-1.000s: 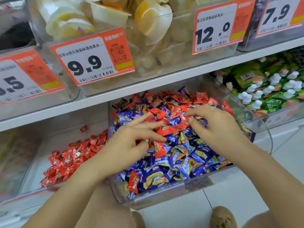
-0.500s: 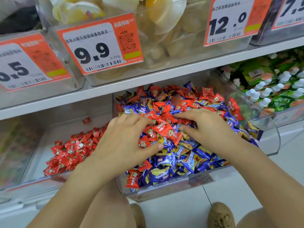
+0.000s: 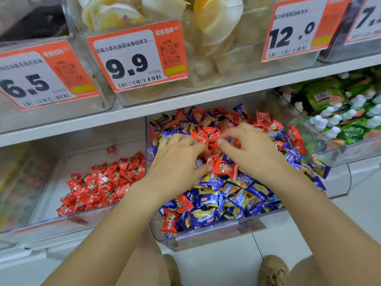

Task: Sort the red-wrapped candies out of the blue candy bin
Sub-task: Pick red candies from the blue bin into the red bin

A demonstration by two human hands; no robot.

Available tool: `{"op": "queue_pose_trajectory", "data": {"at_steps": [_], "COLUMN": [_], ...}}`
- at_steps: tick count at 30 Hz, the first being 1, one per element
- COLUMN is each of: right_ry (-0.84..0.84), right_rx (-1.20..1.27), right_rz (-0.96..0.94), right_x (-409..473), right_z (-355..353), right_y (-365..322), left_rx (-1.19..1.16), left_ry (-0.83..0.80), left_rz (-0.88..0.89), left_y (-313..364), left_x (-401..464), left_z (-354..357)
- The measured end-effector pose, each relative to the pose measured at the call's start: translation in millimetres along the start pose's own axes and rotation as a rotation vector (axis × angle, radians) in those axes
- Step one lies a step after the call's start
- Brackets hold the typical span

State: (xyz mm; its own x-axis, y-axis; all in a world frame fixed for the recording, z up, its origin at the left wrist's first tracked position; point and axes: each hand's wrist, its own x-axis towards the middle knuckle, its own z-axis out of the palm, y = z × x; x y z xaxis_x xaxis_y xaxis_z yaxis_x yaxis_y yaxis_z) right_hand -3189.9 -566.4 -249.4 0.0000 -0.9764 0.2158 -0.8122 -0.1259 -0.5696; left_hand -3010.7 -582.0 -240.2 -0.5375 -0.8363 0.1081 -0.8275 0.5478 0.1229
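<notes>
A clear bin (image 3: 208,234) on the lower shelf holds a heap of blue-wrapped candies (image 3: 224,199) mixed with red-wrapped candies (image 3: 223,169). Both my hands lie on the middle of this heap, close together. My left hand (image 3: 177,162) has its fingers curled over a cluster of red candies, and its thumb touches a red one. My right hand (image 3: 253,151) curls its fingers and thumb round more red candies just to the right. More red ones lie at the back (image 3: 262,117) and the front left corner (image 3: 170,220) of the bin.
The clear bin to the left holds a pile of only red candies (image 3: 103,182), with one stray piece (image 3: 111,149) behind it. A bin of green packets (image 3: 350,120) is to the right. Price tags (image 3: 136,56) hang above. My shoes (image 3: 272,269) are on the floor below.
Both hands have slid farther back over the heap and drawn closer together, bunching red candies between them. The left fingers went from stretched out to curled.
</notes>
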Motion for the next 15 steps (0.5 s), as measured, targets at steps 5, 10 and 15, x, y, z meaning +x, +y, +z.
{"op": "queue_pose_trajectory", "data": {"at_steps": [5,10,15], "right_ry": [-0.017,0.163,0.068], "right_rx": [0.012,0.250,0.284], "right_rz": [0.004,0.026,0.098], "right_x": [5,-1,-7], "right_z": [0,-21,-29], "right_y": [-1,-8,-3], "left_rx": [-0.237,-0.195,-0.040], "left_ry": [0.182,0.155,0.001], "left_rz": [-0.012,-0.043,0.014], "left_y": [-8,-14,-5], "left_x": [-8,-7,5], "left_z": [-5,-11,1]}}
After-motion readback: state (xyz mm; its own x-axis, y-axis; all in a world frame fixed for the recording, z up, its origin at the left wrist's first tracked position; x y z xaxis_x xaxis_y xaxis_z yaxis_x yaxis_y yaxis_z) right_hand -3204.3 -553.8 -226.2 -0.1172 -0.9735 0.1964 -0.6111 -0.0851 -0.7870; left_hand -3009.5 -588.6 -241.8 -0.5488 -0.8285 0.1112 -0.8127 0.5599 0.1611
